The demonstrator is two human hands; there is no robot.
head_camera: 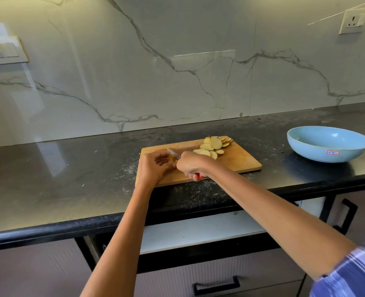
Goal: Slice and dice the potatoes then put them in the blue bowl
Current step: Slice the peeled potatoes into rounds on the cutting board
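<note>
A black speckled countertop [70,179] ran beneath a white marble-veined backsplash [155,61] with a wall socket [353,21] at upper right, and drawers [215,284] with black handles sat below its edge. On a wooden cutting board [239,162] the right hand [193,165] gripped a red-handled knife [174,154], while the left hand [153,167] curled its fingers round a potato piece [173,159], mostly hidden. Round potato slices [213,145] lay heaped at the board's far end, and the blue bowl [329,143] stood well apart to the right.
</note>
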